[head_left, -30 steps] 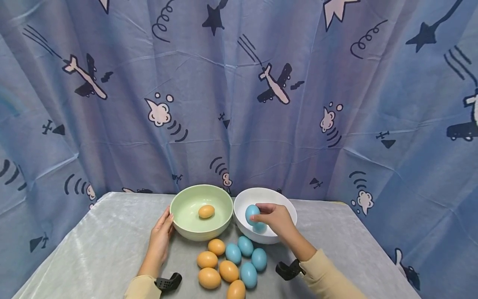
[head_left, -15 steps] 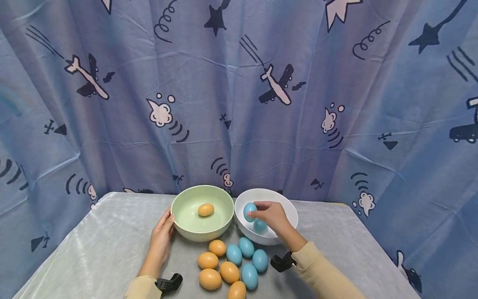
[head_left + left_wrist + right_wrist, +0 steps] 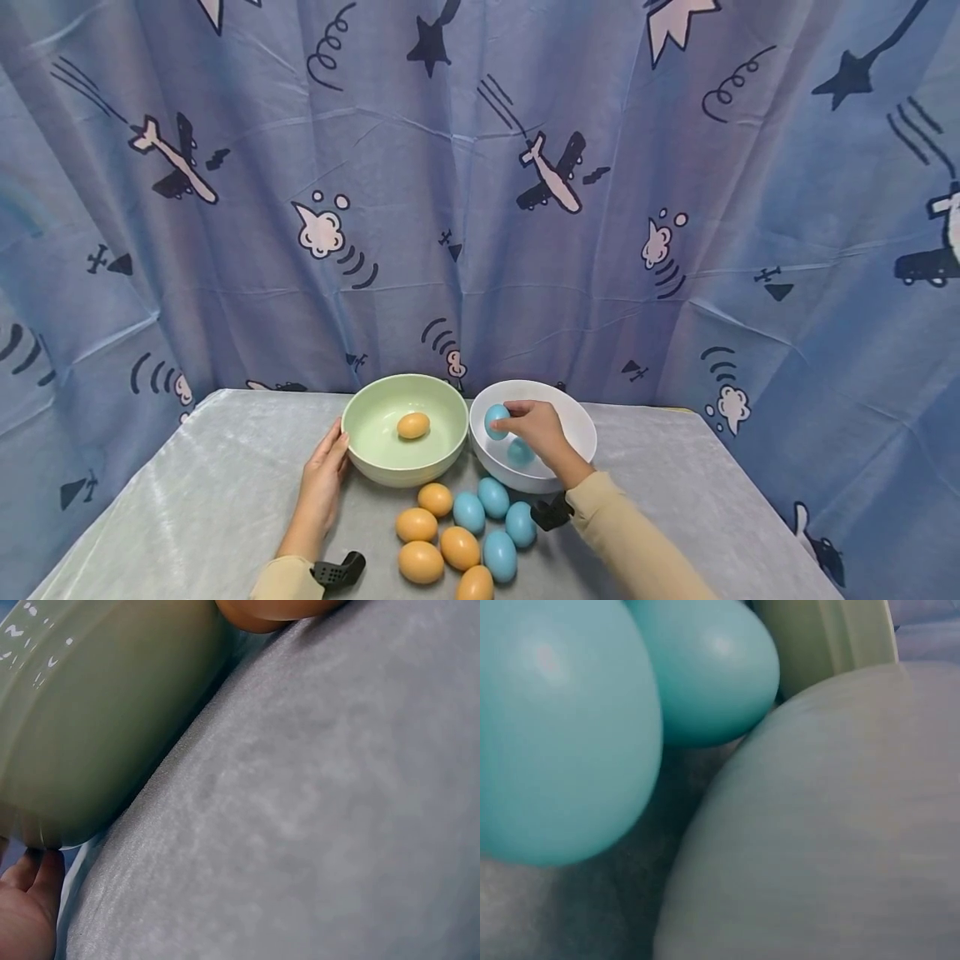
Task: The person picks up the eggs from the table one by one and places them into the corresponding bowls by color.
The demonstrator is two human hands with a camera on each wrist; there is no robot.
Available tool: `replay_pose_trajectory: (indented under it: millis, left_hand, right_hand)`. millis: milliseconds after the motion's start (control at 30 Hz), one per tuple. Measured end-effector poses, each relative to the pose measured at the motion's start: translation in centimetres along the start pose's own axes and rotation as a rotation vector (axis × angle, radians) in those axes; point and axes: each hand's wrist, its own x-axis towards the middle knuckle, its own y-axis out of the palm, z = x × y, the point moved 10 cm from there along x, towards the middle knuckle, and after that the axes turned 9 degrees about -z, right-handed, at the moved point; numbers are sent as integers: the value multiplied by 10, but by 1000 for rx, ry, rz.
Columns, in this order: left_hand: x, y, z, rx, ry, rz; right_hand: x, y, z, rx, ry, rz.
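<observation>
My left hand (image 3: 322,477) rests against the left side of the green bowl (image 3: 405,476), its fingers lying along the outer wall. One orange egg (image 3: 414,425) lies inside that bowl. Over the white bowl (image 3: 576,427), my right hand (image 3: 542,432) pinches a blue egg (image 3: 495,422) between thumb and fingers. Beneath it in the same bowl sits another blue egg (image 3: 521,452). The left wrist view catches fingertips (image 3: 46,874) at the green bowl's wall. The right hand is out of sight in the right wrist view, which has the white bowl's outside (image 3: 817,825) close up.
Several loose orange eggs (image 3: 421,562) and blue eggs (image 3: 500,556) lie on the grey cloth-covered table (image 3: 202,500) in front of the bowls. The two bowls stand side by side. A patterned blue curtain (image 3: 480,208) hangs behind the table.
The right hand has shifted slightly left inside the white bowl with the blue egg, and its forearm has swung left too. The left hand stays at the green bowl.
</observation>
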Motion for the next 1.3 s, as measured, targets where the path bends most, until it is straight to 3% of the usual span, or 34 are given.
replay_pose_trajectory:
  millis: [500, 867, 1300]
  left_hand:
    - [2, 1, 3, -12, 6, -6]
    - [1, 1, 2, -2, 2, -11]
    - [2, -1, 3, -4, 2, -13]
  right_hand:
    - [11, 15, -5, -110, -51, 25]
    - [13, 13, -12, -224, -63, 37]
    - [14, 16, -18, -261, -71, 79]
